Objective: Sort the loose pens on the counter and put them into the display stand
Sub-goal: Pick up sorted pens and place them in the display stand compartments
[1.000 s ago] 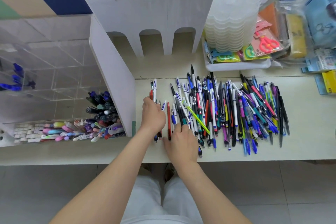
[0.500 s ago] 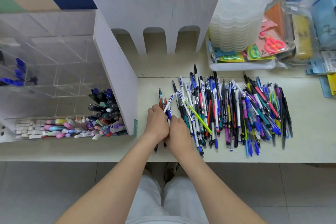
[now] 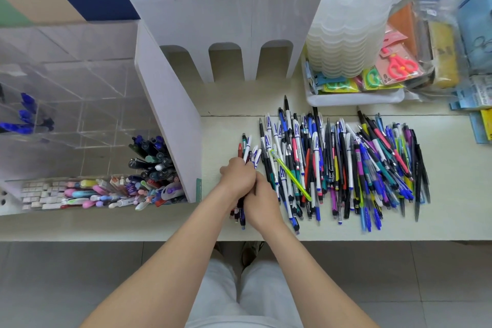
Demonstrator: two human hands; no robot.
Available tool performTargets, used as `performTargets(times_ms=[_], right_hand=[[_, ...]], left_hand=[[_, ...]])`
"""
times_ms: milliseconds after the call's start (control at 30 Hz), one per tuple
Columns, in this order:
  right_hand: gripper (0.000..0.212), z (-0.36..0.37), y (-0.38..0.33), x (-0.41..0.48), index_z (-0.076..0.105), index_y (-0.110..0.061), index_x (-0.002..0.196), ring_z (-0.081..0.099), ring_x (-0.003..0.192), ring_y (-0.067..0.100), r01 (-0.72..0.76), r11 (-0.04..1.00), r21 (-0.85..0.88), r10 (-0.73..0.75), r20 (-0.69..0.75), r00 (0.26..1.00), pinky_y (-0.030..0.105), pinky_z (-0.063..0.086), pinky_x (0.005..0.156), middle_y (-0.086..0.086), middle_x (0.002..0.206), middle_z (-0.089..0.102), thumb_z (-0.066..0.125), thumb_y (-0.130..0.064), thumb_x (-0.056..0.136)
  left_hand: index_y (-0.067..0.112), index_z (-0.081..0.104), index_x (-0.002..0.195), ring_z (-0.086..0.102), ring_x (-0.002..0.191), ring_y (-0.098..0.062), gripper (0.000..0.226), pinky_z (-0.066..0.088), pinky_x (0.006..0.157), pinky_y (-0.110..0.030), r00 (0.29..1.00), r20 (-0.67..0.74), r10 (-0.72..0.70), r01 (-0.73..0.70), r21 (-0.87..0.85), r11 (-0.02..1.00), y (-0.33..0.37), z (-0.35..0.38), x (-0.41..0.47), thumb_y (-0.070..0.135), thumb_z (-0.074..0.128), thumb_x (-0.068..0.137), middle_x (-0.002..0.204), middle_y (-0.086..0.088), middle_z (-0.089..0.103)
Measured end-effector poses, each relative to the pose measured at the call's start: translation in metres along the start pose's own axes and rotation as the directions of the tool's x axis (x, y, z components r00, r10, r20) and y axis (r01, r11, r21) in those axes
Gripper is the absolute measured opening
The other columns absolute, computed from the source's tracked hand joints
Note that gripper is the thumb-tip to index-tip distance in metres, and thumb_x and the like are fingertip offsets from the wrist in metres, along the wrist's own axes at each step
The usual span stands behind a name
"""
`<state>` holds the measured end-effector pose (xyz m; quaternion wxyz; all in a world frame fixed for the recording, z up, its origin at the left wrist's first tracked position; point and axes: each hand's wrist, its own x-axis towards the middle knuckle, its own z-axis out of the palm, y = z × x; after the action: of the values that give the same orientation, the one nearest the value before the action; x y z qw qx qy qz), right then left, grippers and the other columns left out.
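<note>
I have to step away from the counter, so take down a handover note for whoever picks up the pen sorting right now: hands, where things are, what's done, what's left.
Left hand and right hand both grip one small bundle of pens at the left end of the pile, low over the counter.
Loose pens lie in a wide heap to the right of the hands.
Display stand is on the left; some compartments already hold pens.
Done: one bundle gathered.
Left: slot it in, then sort the heap.

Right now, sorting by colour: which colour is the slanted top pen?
Slanted pen: neon yellow-green, head view.
</note>
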<state>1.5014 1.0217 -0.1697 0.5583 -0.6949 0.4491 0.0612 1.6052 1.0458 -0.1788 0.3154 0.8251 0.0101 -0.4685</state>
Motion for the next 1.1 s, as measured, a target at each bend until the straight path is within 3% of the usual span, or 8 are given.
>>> performTargets(times_ms=[267, 433, 633, 767, 867, 1000, 1067, 1100], right_hand=[[0.050, -0.005, -0.007, -0.007, 0.036, -0.031, 0.163, 0.053, 0.124, 0.005, 0.164, 0.986, 0.021, -0.161, -0.123, 0.979, 0.023, 0.041, 0.106, -0.003, 0.136, 0.057, 0.035, -0.020, 0.114], [0.044, -0.016, -0.017, -0.015, 0.044, -0.031, 0.157, 0.056, 0.103, 0.000, 0.182, 0.983, 0.023, -0.178, -0.129, 0.976, 0.005, 0.041, 0.081, -0.003, 0.118, 0.050, 0.035, -0.027, 0.115], [0.039, -0.032, -0.027, -0.024, 0.057, -0.034, 0.139, 0.056, 0.086, 0.004, 0.226, 0.974, 0.021, -0.220, -0.166, 0.961, 0.042, 0.055, 0.078, -0.008, 0.111, 0.040, 0.030, -0.036, 0.110], [0.050, -0.048, -0.043, -0.026, 0.052, -0.035, 0.136, 0.059, 0.078, 0.020, 0.244, 0.954, -0.173, -0.270, -0.146, 0.952, 0.049, 0.057, 0.073, -0.003, 0.113, 0.030, 0.024, -0.042, 0.096], [0.053, -0.055, -0.049, -0.026, 0.050, -0.036, 0.138, 0.052, 0.102, 0.024, 0.279, 0.936, -0.214, -0.310, -0.128, 0.942, 0.048, 0.053, 0.092, -0.004, 0.113, 0.027, 0.023, -0.044, 0.093], [0.048, -0.060, -0.053, -0.040, 0.039, -0.045, 0.159, 0.045, 0.122, -0.010, 0.261, 0.951, 0.165, -0.212, -0.264, 0.941, 0.014, 0.036, 0.103, -0.013, 0.137, 0.039, 0.031, -0.043, 0.112], [0.043, -0.058, -0.053, -0.043, 0.057, -0.036, 0.148, 0.053, 0.127, 0.000, 0.000, 0.852, 0.523, 0.106, -0.172, 0.979, 0.023, 0.040, 0.110, -0.007, 0.143, 0.053, 0.035, -0.046, 0.113], [0.044, -0.058, -0.054, -0.043, 0.065, -0.025, 0.140, 0.062, 0.121, 0.016, -0.178, 0.667, 0.723, 0.261, -0.003, 0.965, 0.034, 0.047, 0.107, 0.001, 0.134, 0.063, 0.038, -0.046, 0.111]], left_hand=[[0.007, 0.060, 0.111, 0.062, 0.084, -0.020, 0.034, 0.051, 0.081, -0.037, 0.967, 0.171, 0.187, -0.140, -0.253, 0.957, 0.004, -0.010, -0.007, 0.039, 0.046, 0.112, 0.093, -0.010, 0.063], [0.006, 0.058, 0.116, 0.067, 0.094, -0.020, 0.037, 0.057, 0.091, -0.042, 0.931, 0.206, 0.301, -0.229, -0.311, 0.922, 0.009, -0.017, -0.027, 0.041, 0.045, 0.114, 0.098, -0.011, 0.065], [-0.005, 0.052, 0.120, 0.071, 0.110, -0.042, 0.058, 0.053, 0.103, -0.060, 0.873, 0.270, 0.406, -0.278, -0.408, 0.870, 0.022, -0.017, -0.046, 0.051, 0.055, 0.106, 0.115, -0.036, 0.067], [0.007, 0.050, 0.096, 0.061, 0.080, -0.021, 0.041, 0.054, 0.079, -0.042, 0.891, 0.139, 0.431, -0.317, -0.489, 0.813, 0.033, -0.015, -0.053, 0.045, 0.059, 0.108, 0.081, -0.011, 0.051], [0.015, 0.049, 0.089, 0.053, 0.075, -0.020, 0.038, 0.047, 0.077, -0.040, 0.903, 0.060, 0.425, -0.349, -0.474, 0.808, 0.042, -0.017, -0.057, 0.048, 0.062, 0.103, 0.077, -0.003, 0.047], [0.017, 0.058, 0.095, 0.056, 0.074, -0.015, 0.029, 0.050, 0.075, -0.035, 0.876, -0.086, 0.474, -0.456, -0.468, 0.757, 0.060, -0.025, -0.071, 0.041, 0.056, 0.110, 0.077, 0.008, 0.056], [0.006, 0.058, 0.103, 0.059, 0.074, -0.018, 0.037, 0.053, 0.072, -0.036, 0.873, -0.121, 0.473, -0.467, -0.491, 0.735, 0.067, -0.028, -0.078, 0.043, 0.056, 0.109, 0.080, -0.002, 0.058], [0.004, 0.057, 0.103, 0.060, 0.073, -0.020, 0.039, 0.053, 0.071, -0.037, 0.870, -0.126, 0.477, -0.472, -0.495, 0.730, 0.070, -0.029, -0.083, 0.043, 0.057, 0.109, 0.079, -0.005, 0.058]])
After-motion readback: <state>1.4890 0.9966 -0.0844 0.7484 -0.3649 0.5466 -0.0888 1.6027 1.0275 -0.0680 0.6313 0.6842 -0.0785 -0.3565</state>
